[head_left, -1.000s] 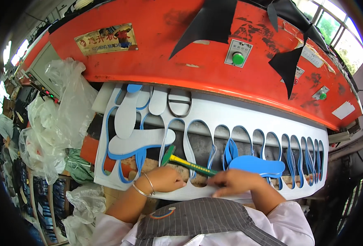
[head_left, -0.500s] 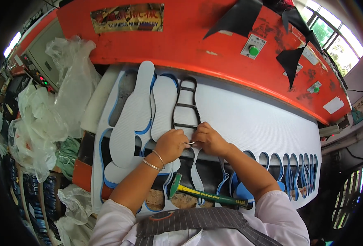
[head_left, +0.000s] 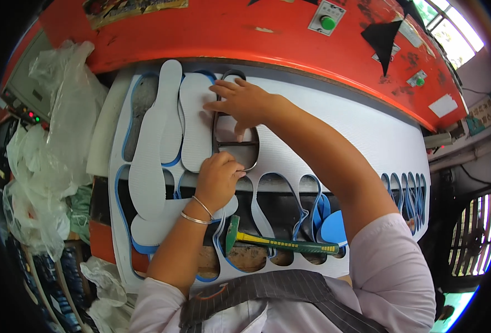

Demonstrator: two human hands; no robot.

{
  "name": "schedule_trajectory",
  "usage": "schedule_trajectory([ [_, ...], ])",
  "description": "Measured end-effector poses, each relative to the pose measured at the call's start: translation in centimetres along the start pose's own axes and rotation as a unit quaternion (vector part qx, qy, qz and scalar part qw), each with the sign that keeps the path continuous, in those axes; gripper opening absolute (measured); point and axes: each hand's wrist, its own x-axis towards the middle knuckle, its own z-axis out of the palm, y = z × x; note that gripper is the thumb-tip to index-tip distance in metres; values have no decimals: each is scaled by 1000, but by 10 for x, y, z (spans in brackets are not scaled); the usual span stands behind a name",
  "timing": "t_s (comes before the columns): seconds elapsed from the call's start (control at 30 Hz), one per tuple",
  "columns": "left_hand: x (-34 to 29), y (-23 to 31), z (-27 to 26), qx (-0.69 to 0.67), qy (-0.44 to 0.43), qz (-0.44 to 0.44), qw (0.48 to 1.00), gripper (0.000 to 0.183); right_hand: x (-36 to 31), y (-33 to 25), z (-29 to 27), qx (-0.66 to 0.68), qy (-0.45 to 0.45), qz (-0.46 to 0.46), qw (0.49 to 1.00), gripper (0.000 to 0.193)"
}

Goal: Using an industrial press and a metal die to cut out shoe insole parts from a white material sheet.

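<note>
Left hand (head_left: 219,178) curled into a loose fist, knuckles up, two thin metal bangles (head_left: 195,211) at the wrist, forearm rising from the lower edge; fingers closed round the near end of the dark metal sole-shaped cutting frame (head_left: 235,143). Right hand (head_left: 240,102) stretched well forward, arm crossing diagonally from the lower right in a pale sleeve, palm down and fingers spread flat over the far half of the same frame, pressing rather than gripping, thumb pointing toward the near crossbar.

Cutting frame lying flat on the white ribbed foam sheet with blue underside (head_left: 340,139), just under the front edge of the orange press machine (head_left: 245,33); thin upright outline, rounded at both ends, crossbars spanning the middle, far part hidden beneath the right hand. Just left of it, several cut white sole pieces (head_left: 168,127) stacked loosely. Along the near edge of the sheet, a row of sole-shaped cut-outs. Green-and-yellow-handled hammer (head_left: 281,244) lying near the person's apron, apart from both hands.
</note>
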Motion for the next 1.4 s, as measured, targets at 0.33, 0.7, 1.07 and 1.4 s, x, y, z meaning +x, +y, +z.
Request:
schedule_trajectory([
  [0.33, 8, 21, 1, -35, 45, 25, 998, 10, 16, 8, 7, 6, -105, -16, 994, 73],
  [0.7, -2, 6, 13, 222, -25, -23, 974, 86, -29, 45, 17, 137, 302, -149, 932, 27],
  [1.07, 124, 26, -40, 306, -370, -128, 868, 49, -156, 28, -37, 321, 381, 380, 780, 34],
  [1.4, 148, -67, 13, 333, -149, -111, 925, 50, -75, 30, 30, 365, 101, 548, 746, 49],
])
